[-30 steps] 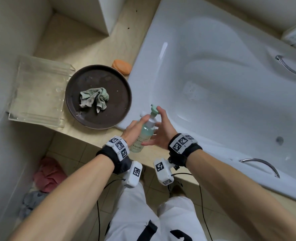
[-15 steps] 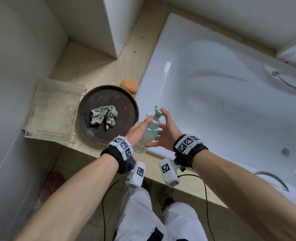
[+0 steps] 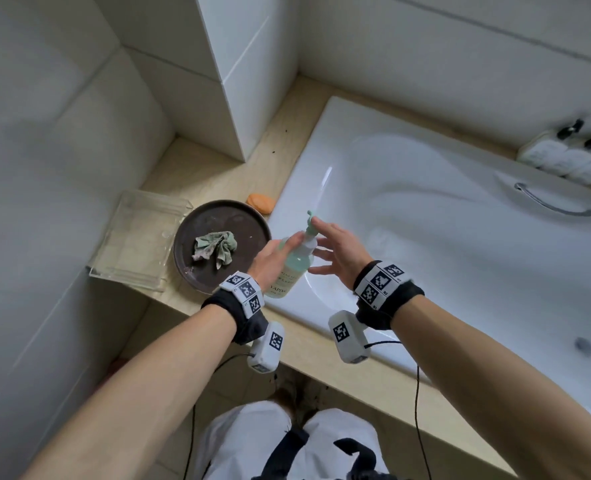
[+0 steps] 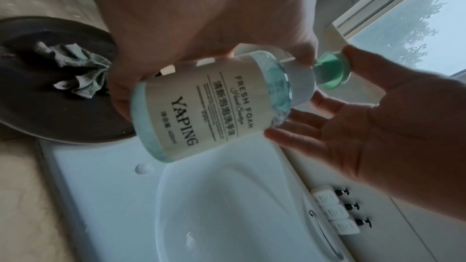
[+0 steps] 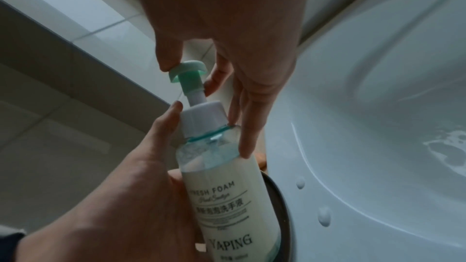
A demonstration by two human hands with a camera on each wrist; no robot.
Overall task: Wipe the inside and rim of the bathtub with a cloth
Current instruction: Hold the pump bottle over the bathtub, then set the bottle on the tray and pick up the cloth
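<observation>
White glossy bathtub (image 3: pixel 443 209): fills the right of the head view; a chrome grab handle (image 3: pixel 550 202) on its far wall, patches of white foam (image 5: pixel 443 152) on its inner slope, small foam drops (image 5: pixel 324 216) on its near rim.

Beige stone ledge (image 3: pixel 218 168): borders the tub on the left and near sides.

Clear rectangular plastic tray (image 3: pixel 138 240): on the ledge, far left.

Dark brown round plate (image 3: pixel 249 223): on the ledge, just beside the tub rim.

Left hand (image 3: pixel 273 261): fingers wrapped around the body of the pump bottle, gripping it.

Right hand (image 3: pixel 339 251): fingers spread and nearly straight, one fingertip on the pump head, the others alongside the bottle neck; holds nothing.

Translucent pale green pump bottle with cream label reading "YAPING FRESH FOAM" (image 3: pixel 294 268): held tilted above the near tub rim.

Three white dispenser bottles with black pumps (image 3: pixel 568 157): on the far ledge.

Crumpled grey-green cloth (image 3: pixel 214 249): lies on the plate, untouched.

Orange oval soap bar (image 3: pixel 261 202): on the ledge beyond the plate.
</observation>
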